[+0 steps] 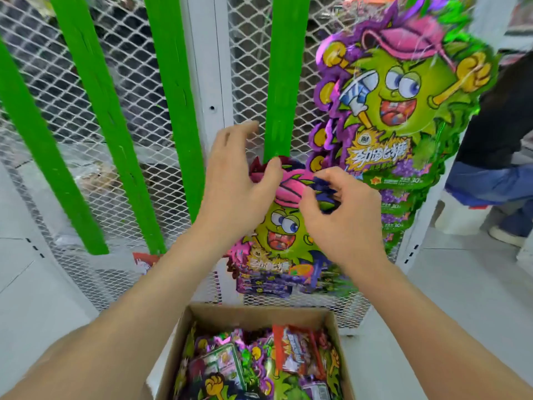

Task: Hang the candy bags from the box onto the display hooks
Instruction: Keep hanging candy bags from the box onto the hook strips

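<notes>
"Head view, left to right. What comes first?"

"Green strips (95, 111) standing slanted against a white mesh panel (52, 82). Then the left hand (239, 180), raised in front of the mesh. Its fingers are stretched upward and its thumb is bent over the top left edge of a candy bag (277, 226)."

"So its grip is on the bag?"

"By the thumb, yes. How far the fingers close behind that edge I cannot tell. The right hand (340, 215) is just beside it, fingers curled tight, pinching the bag's top right edge. The bag hangs down between the two hands, against the mesh."

"How does the bag look?"

"Shiny foil cut to a green cartoon face: big eyes, open red mouth, pink cap, purple spikes round the rim, yellow lettering beneath. It lies over a stack (268, 284) of matching bags."

"And the box?"

"The cardboard box (253, 311) is open at the bottom, between the forearms, with loose bags (225, 368) inside and a red packet (297, 350) on top."

"Further right?"

"Hanging bags (398, 111) of the same design, one over another. Beyond them, a person (490, 174) in jeans."
</notes>
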{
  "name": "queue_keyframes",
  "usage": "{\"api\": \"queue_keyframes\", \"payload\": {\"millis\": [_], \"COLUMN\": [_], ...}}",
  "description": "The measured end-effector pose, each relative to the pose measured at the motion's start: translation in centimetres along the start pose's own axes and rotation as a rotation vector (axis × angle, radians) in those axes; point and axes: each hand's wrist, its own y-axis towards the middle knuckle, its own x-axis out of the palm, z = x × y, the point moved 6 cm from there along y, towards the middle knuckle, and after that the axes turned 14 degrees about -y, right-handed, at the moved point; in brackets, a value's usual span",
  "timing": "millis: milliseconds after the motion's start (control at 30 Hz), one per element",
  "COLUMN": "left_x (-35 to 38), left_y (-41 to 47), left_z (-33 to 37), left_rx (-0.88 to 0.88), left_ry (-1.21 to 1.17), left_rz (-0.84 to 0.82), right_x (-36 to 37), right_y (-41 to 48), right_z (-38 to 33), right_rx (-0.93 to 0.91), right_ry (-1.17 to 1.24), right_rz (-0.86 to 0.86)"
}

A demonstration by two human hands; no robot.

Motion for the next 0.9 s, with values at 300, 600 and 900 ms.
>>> {"api": "queue_keyframes", "payload": {"millis": [300, 600, 900], "left_x": [0.5, -1.2, -1.5], "left_y": [3.5, 3.5, 3.0], "left_z": [0.0, 0.5, 1.4], "left_rx": [-0.25, -0.346, -0.211], "left_ry": [-0.26, -0.319, -0.396], "left_rz": [-0.112, -0.21, -0.226], "right_x": [-1.4, -2.1, -2.2], "right_y": [1.9, 4.5, 4.7], "right_z": [-3.0, -5.0, -6.9], "right_rx": [-0.345, -0.344, -0.358], "right_ry": [-0.184, -0.045, -0.132], "right_rz": [0.254, 0.143, 0.196]}}
